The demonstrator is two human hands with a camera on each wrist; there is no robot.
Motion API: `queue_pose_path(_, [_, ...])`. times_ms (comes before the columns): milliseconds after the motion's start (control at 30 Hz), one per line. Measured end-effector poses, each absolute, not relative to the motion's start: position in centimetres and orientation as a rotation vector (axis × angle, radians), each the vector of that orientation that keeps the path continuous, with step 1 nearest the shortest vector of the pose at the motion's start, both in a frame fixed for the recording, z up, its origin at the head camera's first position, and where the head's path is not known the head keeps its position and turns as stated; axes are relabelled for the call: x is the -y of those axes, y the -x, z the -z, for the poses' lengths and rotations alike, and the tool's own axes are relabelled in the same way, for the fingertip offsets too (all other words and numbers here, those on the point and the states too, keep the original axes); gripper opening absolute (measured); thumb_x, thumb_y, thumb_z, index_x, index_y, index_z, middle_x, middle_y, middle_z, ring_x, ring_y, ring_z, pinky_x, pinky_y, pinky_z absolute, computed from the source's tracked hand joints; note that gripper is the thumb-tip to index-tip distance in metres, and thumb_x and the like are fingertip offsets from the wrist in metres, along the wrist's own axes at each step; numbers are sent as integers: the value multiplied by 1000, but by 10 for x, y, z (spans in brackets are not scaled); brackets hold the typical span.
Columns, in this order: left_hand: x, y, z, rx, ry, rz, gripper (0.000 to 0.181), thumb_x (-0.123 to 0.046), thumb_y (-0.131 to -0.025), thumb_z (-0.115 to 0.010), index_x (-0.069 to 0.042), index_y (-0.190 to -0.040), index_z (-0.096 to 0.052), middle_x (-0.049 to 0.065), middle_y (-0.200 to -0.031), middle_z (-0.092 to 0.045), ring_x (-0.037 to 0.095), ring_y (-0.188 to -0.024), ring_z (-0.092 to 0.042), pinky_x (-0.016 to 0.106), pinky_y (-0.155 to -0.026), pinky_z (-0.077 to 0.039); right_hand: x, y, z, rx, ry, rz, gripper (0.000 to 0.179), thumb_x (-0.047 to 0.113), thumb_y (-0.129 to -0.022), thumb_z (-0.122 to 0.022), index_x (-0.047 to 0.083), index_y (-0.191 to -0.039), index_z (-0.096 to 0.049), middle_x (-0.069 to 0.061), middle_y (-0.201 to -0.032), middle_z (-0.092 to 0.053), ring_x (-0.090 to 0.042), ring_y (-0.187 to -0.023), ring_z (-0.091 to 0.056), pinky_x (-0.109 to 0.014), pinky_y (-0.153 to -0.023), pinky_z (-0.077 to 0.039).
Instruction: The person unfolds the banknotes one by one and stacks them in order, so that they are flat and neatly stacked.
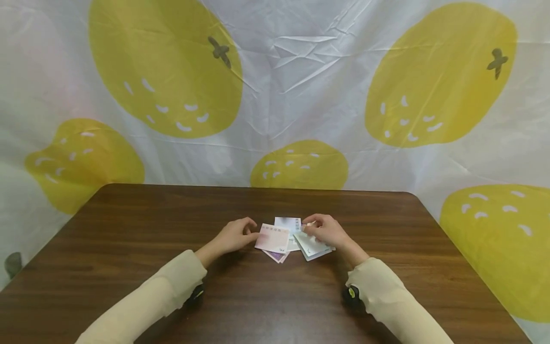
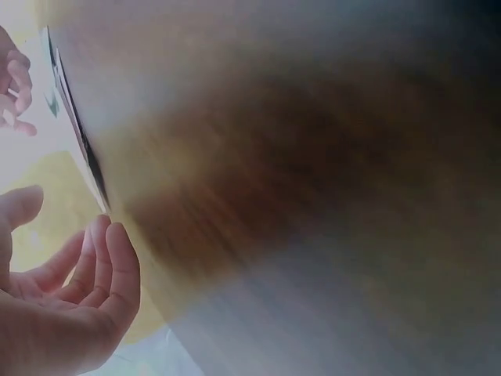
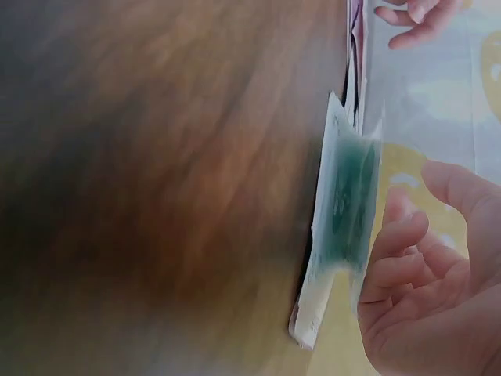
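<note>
The folded pink note (image 1: 273, 239) lies on the desk (image 1: 275, 301), probably light, springy, best pinched by its edges. Left of it, the left grip (image 1: 234, 235) curves loosely, empty; right, by a greenish note (image 1: 312, 246), the right grip (image 1: 330, 231) gapes.

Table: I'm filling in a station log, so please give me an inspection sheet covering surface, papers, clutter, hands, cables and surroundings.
Surface: brown, wood-grained table.
Papers: overlapping near the middle; pink paper partly over purple paper, blue paper behind, folded green paper at right.
Clutter: nothing seen.
Left hand: relaxed, at the pink paper's left edge; contact unclear.
Right hand: loosely curled, by the green paper; no clear grip seen.
Cuffs: black device at each.
Cables: nothing seen.
Surroundings: white cloth with yellow fruit print behind the table.
</note>
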State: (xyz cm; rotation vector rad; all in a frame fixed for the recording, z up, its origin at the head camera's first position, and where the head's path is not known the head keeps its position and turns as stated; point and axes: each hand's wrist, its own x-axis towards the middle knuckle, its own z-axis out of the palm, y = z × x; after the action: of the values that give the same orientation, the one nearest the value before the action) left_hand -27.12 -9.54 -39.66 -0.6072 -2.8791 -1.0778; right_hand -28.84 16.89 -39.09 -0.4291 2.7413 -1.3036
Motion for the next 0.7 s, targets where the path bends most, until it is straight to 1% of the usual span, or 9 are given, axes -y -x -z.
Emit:
queue_pose_path(167, [92,274,399,2918,642,1019,30,-18,-78,-65,2,-99,-56,-2,-65,-51,11,-57,-46,26,-55,-39,-160,290,394,-2741,462,1272,26,15,-76,-66,0,-97,-63,-3,-69,-52,-12,-52,-45,-24,-48,-38])
queue_pose_path(300, [90,273,397,2937,651,976,33,-20,-76,-67,2,-97,-56,-1,-65,-50,12,-58,-47,27,-57,-40,-154,290,394,-2791,511,1201,27,17,-73,-69,1,-95,-64,0,-69,-51,-12,-60,-45,-25,-54,-37])
queue_pose_path(400, [88,274,398,2958,635,934,36,-24,-74,-68,2,-95,-56,-2,-65,-49,12,-59,-47,27,-58,-40,-150,291,395,-2824,557,1138,28,18,-72,-70,2,-94,-63,1,-68,-51,-12,-62,-45,-25,-55,-36])
queue_pose_path(500, [86,276,400,2986,614,882,38,-27,-71,-70,1,-92,-57,-1,-65,-49,13,-61,-47,27,-59,-40,-146,292,395,-2838,596,1072,30,20,-71,-71,3,-95,-63,2,-66,-51,-11,-60,-45,-26,-56,-36])
queue_pose_path(533, [85,277,400,2995,607,865,38,-28,-70,-71,1,-91,-57,-1,-66,-49,13,-61,-47,27,-59,-40,-145,293,395,-2849,610,1040,31,21,-71,-71,3,-95,-63,2,-66,-51,-11,-59,-45,-27,-57,-36])
queue_pose_path(600, [84,278,400,3016,587,846,39,-29,-69,-72,0,-90,-56,-1,-66,-49,13,-63,-47,28,-60,-40,-143,293,395,-2871,634,977,32,23,-71,-71,4,-95,-63,4,-65,-51,-9,-58,-45,-29,-64,-35])
queue_pose_path(700, [81,279,399,3046,561,835,41,-31,-68,-73,0,-90,-56,0,-68,-50,14,-64,-48,28,-60,-40,-140,293,395,-2850,657,963,33,21,-71,-71,2,-96,-60,3,-64,-52,-8,-56,-45,-30,-65,-36])
